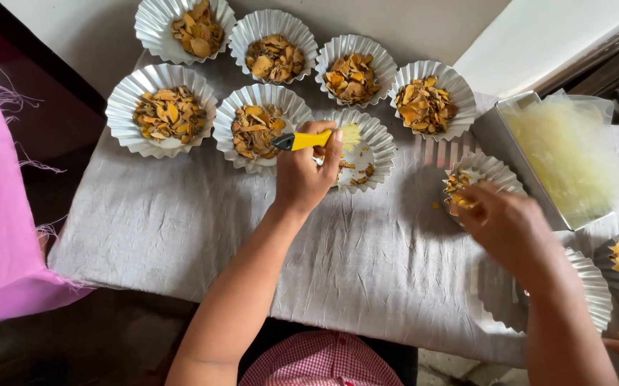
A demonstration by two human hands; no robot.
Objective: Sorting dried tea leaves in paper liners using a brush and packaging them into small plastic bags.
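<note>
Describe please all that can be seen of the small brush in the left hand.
The brush is small, with a yellow handle, a dark end and pale yellow bristles, and looks like plastic. It lies almost level, with the bristles pointing right. The left hand grips its handle from below. Its bristles hover over a fluted foil cup holding a few orange flakes.

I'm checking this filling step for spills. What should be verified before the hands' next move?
1. Left hand grips the yellow-handled brush: ok.
2. Brush bristles over the nearly empty fluted foil cup: ok.
3. Right hand holds orange flakes at the tilted fluted foil cup: ok.
4. No flakes on the grey cloth: not ok, one lies beside the tilted cup.
5. Grip on that cup: cannot tell, blurred.
</note>
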